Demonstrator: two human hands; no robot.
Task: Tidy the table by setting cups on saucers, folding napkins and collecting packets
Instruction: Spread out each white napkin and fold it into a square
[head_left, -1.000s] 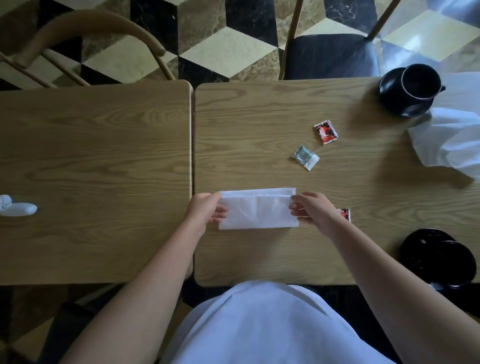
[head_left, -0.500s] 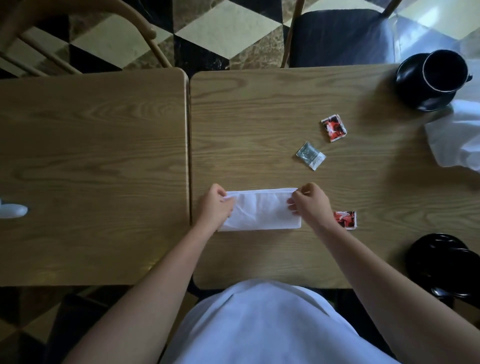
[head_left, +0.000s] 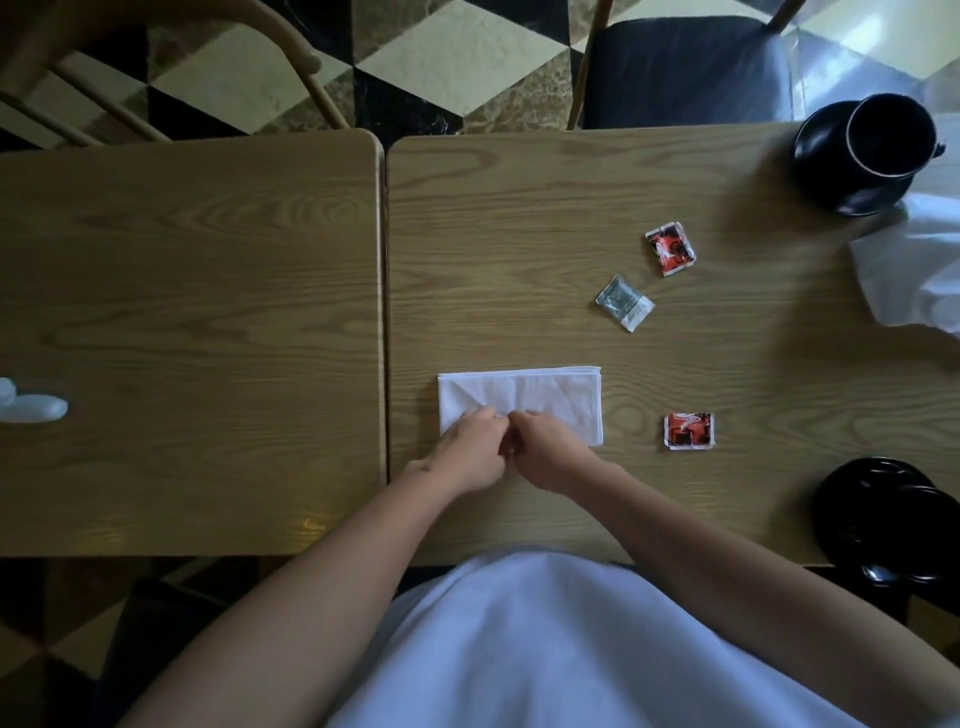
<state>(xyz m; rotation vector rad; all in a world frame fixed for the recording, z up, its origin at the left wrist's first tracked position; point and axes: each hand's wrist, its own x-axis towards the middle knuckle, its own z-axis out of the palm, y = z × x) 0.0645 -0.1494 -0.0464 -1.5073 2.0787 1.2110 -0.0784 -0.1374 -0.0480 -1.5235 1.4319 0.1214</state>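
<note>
Lying under both hands (head_left: 511, 452), folded napkin (head_left: 540, 395) on table (head_left: 519, 218).

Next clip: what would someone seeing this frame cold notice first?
Both hands, left hand and right hand, meet at the near edge of a folded white napkin on the right-hand table. Three packets lie loose beyond and beside it; a black cup sits on its saucer at the far right corner.

White folded napkin (head_left: 530, 395), flat, three packets (head_left: 670, 248) nearby
</note>
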